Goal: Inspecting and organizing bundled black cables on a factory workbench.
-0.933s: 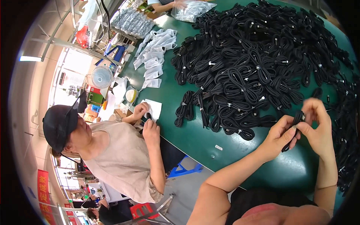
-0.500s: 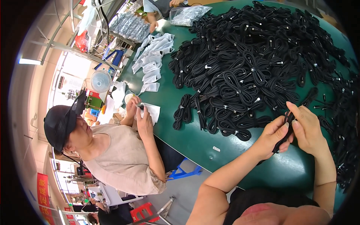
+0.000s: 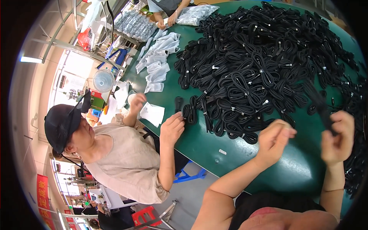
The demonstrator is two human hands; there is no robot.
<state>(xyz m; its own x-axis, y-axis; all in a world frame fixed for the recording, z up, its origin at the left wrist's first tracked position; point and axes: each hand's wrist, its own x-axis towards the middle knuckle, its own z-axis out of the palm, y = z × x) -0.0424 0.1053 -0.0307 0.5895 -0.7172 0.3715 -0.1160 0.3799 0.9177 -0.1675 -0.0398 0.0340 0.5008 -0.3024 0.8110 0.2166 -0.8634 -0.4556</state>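
A bundled black cable (image 3: 321, 105) is in my right hand (image 3: 338, 138), its far end smeared by motion. The fingers are closed round its near end, over the right part of the table. My left hand (image 3: 273, 141) is raised over the table's near side, just in front of the cable pile. Its fingers are curled in against the thumb, and no cable shows in them. Ahead of both hands spreads a large heap of coiled black cables (image 3: 245, 82) with silvery connectors. More black cables (image 3: 354, 153) lie along the right edge, beside my right hand.
The green table (image 3: 199, 149) carries a small white label (image 3: 222, 151). A co-worker (image 3: 122, 157) at the left holds a coiled cable (image 3: 178, 103) by the pile. White pouches (image 3: 157, 71) line the far left. Another person's hands (image 3: 168, 20) work near a clear plastic bag (image 3: 197, 14).
My hands have come apart. The cable both held has gone right with my right hand, while my left stays near its place. The co-worker's one hand has moved toward the pile with a cable.
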